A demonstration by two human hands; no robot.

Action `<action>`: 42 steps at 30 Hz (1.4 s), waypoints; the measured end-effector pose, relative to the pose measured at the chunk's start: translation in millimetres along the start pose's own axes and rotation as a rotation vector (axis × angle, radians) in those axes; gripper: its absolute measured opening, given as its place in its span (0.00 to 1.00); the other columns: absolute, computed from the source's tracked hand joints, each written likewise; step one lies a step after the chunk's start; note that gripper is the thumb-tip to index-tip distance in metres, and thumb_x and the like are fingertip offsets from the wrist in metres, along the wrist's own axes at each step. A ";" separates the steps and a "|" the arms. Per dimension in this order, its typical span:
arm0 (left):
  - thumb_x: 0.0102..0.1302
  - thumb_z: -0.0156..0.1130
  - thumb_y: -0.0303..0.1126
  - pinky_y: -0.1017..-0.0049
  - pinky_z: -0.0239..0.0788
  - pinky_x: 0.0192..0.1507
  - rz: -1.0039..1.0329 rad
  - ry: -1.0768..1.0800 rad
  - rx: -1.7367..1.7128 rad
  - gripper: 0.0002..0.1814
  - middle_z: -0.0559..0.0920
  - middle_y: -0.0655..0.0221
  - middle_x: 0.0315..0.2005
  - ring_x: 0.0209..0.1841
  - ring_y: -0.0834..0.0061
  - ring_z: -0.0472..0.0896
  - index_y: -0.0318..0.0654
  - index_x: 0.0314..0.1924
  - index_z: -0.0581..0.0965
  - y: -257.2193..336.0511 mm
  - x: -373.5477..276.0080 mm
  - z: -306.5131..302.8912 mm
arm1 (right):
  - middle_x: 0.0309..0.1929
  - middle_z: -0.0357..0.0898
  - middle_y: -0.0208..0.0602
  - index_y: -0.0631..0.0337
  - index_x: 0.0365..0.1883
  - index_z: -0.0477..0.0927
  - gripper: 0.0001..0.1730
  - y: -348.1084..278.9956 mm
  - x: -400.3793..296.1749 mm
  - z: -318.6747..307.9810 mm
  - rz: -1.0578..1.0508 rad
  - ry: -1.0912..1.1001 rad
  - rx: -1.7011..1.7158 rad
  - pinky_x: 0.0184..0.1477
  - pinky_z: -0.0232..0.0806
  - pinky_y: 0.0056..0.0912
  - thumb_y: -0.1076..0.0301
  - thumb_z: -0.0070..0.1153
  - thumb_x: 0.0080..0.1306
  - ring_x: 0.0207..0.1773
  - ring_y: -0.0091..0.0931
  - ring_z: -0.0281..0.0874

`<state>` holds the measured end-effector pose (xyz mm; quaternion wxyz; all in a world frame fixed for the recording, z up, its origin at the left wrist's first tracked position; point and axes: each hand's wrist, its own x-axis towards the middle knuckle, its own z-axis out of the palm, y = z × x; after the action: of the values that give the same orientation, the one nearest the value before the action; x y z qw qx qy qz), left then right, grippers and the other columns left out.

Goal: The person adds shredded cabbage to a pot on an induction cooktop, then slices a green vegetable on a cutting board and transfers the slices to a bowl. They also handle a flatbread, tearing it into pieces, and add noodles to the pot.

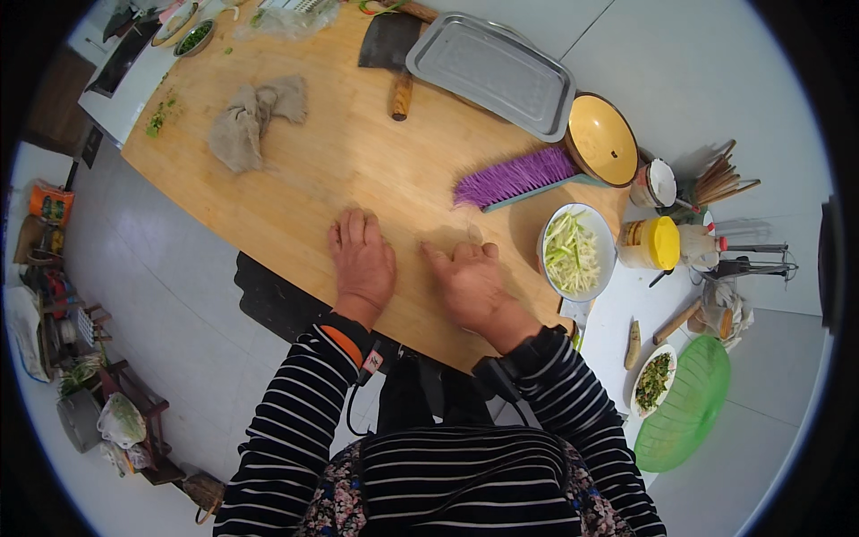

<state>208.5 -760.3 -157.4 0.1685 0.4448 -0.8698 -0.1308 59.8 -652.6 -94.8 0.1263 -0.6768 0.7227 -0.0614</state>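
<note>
My left hand [362, 262] rests palm down on a large wooden board [322, 161], its fingers stretched forward, with nothing seen in it. To its right, my right hand [473, 285] touches the board with the index finger pointing out and the other fingers curled. No object shows in that hand; the underside of its curled fingers is hidden. Just beyond it lies a brush with purple bristles [517, 178]. A white bowl [542, 268] holding shredded pale green vegetable [570, 252] stands right of my right hand.
Further back are a crumpled grey-brown cloth [245, 127], a cleaver [389, 43], a metal tray [493, 74] and a yellow bowl [600, 137]. Along the right are a yellow-lidded jar [661, 243], a plate of chopped food [654, 382] and a green mesh cover [691, 409].
</note>
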 end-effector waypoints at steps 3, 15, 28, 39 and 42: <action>0.60 0.55 0.31 0.50 0.42 0.71 -0.008 0.013 -0.007 0.26 0.66 0.53 0.60 0.69 0.52 0.58 0.28 0.58 0.69 0.5 0.2 0.5 | 0.35 0.73 0.41 0.58 0.61 0.75 0.27 4.8 -15.0 -29.3 0.062 0.096 0.586 0.50 0.62 0.36 0.74 0.49 0.60 0.41 0.33 0.72; 0.59 0.55 0.28 0.52 0.46 0.69 -0.005 0.010 -0.007 0.21 0.67 0.51 0.58 0.65 0.50 0.61 0.29 0.54 0.70 2.5 0.2 0.4 | 0.28 0.74 0.46 0.66 0.35 0.77 0.14 -24.4 -64.4 -159.4 -0.921 -0.319 1.748 0.34 0.62 0.43 0.62 0.58 0.68 0.31 0.39 0.72; 0.62 0.54 0.27 0.52 0.45 0.70 -0.001 0.016 -0.004 0.21 0.67 0.53 0.57 0.66 0.51 0.60 0.29 0.56 0.69 4.2 -0.1 -2.8 | 0.47 0.77 0.52 0.67 0.55 0.75 0.25 10.5 -89.9 -104.3 -0.003 0.151 0.743 0.49 0.70 0.42 0.65 0.63 0.63 0.49 0.46 0.77; 0.63 0.53 0.29 0.50 0.45 0.69 0.028 0.041 -0.016 0.22 0.68 0.54 0.57 0.67 0.51 0.60 0.29 0.56 0.68 3.5 -0.2 -1.3 | 0.64 0.66 0.53 0.66 0.63 0.68 0.47 17.9 -114.1 7.5 0.196 0.137 0.149 0.65 0.52 0.53 0.50 0.71 0.48 0.66 0.49 0.62; 0.62 0.54 0.27 0.54 0.50 0.66 0.074 0.104 0.020 0.21 0.69 0.51 0.55 0.62 0.50 0.64 0.28 0.55 0.70 3.1 -0.7 0.0 | 0.65 0.65 0.56 0.68 0.62 0.68 0.46 15.6 -117.2 13.9 0.250 0.209 0.200 0.65 0.52 0.52 0.51 0.70 0.50 0.67 0.50 0.60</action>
<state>206.6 -757.9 -156.3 0.2138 0.4201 -0.8771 -0.0925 54.5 -533.8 -100.6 0.1236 -0.5558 0.8006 -0.1868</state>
